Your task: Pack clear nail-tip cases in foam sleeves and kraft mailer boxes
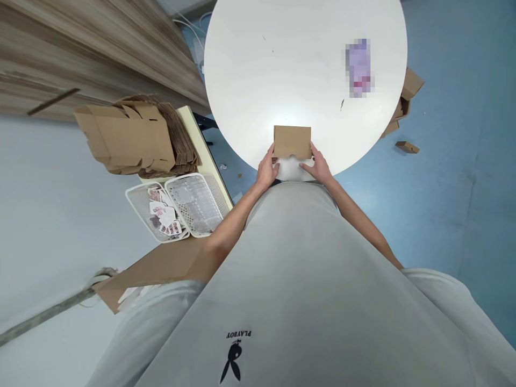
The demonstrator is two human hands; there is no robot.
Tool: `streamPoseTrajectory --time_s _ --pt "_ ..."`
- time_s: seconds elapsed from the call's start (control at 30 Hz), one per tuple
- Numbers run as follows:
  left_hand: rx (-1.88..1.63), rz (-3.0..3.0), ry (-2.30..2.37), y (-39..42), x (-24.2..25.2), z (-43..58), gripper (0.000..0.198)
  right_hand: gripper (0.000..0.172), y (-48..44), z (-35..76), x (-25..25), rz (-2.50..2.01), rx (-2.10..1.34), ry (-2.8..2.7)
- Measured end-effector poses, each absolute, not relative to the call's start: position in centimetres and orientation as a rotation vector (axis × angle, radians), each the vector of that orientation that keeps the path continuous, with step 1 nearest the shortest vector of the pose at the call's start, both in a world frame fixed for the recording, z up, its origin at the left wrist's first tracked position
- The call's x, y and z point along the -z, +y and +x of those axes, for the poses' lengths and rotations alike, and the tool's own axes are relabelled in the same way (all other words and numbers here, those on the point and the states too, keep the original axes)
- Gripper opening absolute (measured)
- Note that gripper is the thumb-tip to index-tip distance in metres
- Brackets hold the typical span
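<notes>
A small brown cardboard box (292,141) is at the near edge of the white round table, with its lid down. My left hand (267,168) grips its left side, fingers along the edge and thumb near the front. On the opposite side my right hand (320,165) holds the right edge the same way, its thumb pointing inward. The lid's front edge has a small notch in the middle. The box's front is mostly hidden beneath the lid from this angle.
On the round table (258,70) lies a blurred purple item (358,67). To the left, flat cardboard blanks (129,134) are stacked beside a white basket (193,204) and another holding printed cards (163,212). Cardboard boxes (411,86) lie on the floor at right.
</notes>
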State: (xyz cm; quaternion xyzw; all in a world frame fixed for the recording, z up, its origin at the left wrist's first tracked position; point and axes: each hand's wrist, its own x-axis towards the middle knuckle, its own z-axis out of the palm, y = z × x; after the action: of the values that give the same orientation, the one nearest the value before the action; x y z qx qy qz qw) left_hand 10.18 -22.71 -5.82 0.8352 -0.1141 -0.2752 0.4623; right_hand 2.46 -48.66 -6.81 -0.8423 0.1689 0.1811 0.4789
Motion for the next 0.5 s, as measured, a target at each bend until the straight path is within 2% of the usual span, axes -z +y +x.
streamPoseTrajectory --time_s 0.13,0.33,0.5 --pt "0.589 2.125 -0.212 -22.8 4.2 11.4 0.067 0.105 -49.0 3.1 5.8 -2.045 -0.392 0.431" --pt "0.483 2.143 -0.200 -22.8 3.4 13.0 0.046 0.078 -49.1 3.9 4.5 -2.020 -0.320 0.459" --pt "0.484 2.141 -0.206 -22.9 2.9 13.4 0.043 0.061 -48.9 4.1 3.8 -2.001 -0.252 0.565"
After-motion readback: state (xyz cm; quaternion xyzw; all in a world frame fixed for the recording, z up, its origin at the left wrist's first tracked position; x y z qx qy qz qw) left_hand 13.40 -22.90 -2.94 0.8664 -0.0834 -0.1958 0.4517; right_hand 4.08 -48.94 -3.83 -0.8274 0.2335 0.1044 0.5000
